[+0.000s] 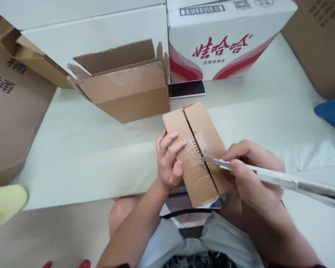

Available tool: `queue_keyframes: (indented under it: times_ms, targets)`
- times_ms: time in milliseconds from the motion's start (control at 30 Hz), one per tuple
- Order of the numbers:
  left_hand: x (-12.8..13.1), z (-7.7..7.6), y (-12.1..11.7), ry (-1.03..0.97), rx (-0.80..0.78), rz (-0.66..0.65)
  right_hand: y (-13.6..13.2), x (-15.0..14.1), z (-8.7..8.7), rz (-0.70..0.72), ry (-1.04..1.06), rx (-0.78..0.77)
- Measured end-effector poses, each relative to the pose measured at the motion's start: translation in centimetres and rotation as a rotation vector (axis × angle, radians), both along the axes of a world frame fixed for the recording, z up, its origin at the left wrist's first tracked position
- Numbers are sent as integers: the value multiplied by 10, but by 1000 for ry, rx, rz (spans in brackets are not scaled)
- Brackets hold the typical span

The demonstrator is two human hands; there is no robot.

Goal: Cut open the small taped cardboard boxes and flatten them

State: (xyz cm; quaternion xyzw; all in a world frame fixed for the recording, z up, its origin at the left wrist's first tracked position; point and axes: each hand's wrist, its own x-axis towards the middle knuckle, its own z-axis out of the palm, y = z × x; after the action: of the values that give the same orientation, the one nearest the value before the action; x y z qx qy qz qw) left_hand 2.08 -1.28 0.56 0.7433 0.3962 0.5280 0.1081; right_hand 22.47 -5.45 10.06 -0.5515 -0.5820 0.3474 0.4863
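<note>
Brown cardboard made up the small box [195,171] between your hands, which lay tilted at the near edge of the pale worktop [100,160], its lower end over your lap. Taking that box as the clock's centre, your left hand [170,160] gripped it from nine o'clock, fingers curled over the flap and thumb below them. Your right hand [254,175], at about four o'clock, was closed around a box cutter [281,179], its blade [210,160] out and pointing to ten. The tip met the dark seam [194,134] in view, beside the clear tape [202,143]; whether it touched or hovered, I could not tell. The step in hand appeared to be slitting that tape. As I judged it, the next move called for a shallow tip kept in line with the seam, a firm left grip, and fingertips well off the cutting line. A larger open box [134,93] stood at ten o'clock, a phone [187,89] lay near twelve, and a white carton [220,65] stood at one.
</note>
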Motion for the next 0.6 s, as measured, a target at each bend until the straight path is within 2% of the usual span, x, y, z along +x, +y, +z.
queue_keyframes:
  times_ms: [133,600]
  targets:
    - [0,1,0,-18,3,-19,2,2,1,87,-25,32]
    - [0,0,0,-9,0,-4,1,2,4,86,-22,39]
